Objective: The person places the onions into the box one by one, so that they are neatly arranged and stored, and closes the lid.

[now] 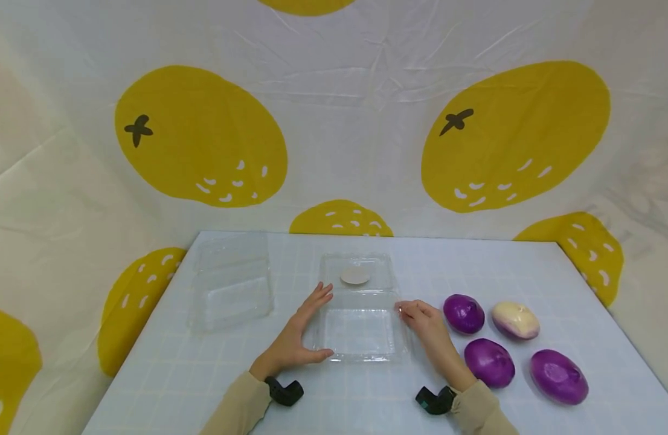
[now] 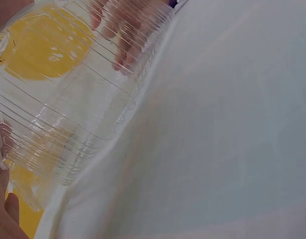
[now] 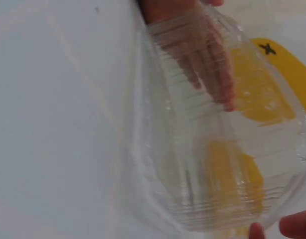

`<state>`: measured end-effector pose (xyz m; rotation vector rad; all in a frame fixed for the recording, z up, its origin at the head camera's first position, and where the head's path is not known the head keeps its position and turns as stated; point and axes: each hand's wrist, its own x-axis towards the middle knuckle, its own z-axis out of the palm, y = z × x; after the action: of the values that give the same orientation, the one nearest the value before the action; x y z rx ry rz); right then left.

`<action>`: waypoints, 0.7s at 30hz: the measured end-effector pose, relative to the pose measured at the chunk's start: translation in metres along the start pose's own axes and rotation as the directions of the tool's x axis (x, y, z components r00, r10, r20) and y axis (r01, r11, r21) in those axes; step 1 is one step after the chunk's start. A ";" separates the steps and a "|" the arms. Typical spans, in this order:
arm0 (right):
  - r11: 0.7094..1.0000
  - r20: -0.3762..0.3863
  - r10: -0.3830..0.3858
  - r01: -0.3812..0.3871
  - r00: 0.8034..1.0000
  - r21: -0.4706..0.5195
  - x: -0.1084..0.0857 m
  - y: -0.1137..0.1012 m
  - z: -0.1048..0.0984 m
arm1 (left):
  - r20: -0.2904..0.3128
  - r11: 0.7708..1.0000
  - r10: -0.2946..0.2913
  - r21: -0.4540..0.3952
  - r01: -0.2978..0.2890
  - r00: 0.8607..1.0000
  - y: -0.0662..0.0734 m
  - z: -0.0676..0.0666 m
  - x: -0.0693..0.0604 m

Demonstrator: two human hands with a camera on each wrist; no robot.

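A clear plastic clamshell box point(image 1: 361, 356) lies opened flat on the table, its lid point(image 1: 380, 266) folded out behind the base. My left hand point(image 1: 296, 335) spreads thumb and fingers around the box's left side, thumb at the front left corner. At the right rim my right hand point(image 1: 426, 326) pinches the edge with curled fingers. In the right wrist view, the thumb point(image 3: 296, 225) shows beside the box's rim, and the other hand point(image 3: 203, 55) appears through the plastic. A pale round disc or sticker point(image 1: 355, 275) is seen at the lid.
Another clear plastic clamshell point(image 1: 233, 302) stands at the back left. To the right of my right hand are three purple onions, one of them a purple onion point(image 1: 489, 362) near my wrist, and a whitish one point(image 1: 516, 320). The table's back edge meets a patterned cloth point(image 1: 356, 151).
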<state>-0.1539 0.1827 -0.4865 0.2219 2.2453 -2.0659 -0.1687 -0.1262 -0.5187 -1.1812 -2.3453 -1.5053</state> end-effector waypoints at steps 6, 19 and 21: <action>0.945 0.019 -0.077 0.079 0.997 -0.318 -0.007 -0.029 -0.010 | 0.002 1.000 0.026 -0.004 -0.026 1.000 0.001 -0.001 0.000; 0.819 0.153 -0.336 0.368 0.929 -0.440 -0.033 -0.070 -0.065 | -0.009 0.999 0.047 -0.011 -0.047 0.999 -0.002 0.000 0.000; 0.793 0.180 -0.399 0.437 0.899 -0.425 -0.036 -0.071 -0.076 | -0.005 0.999 0.036 -0.016 -0.036 0.999 -0.001 0.000 0.000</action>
<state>-0.1270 0.2505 -0.4043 -0.4275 2.8359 -1.5679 -0.1692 -0.1266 -0.5189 -1.2150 -2.3009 -1.5161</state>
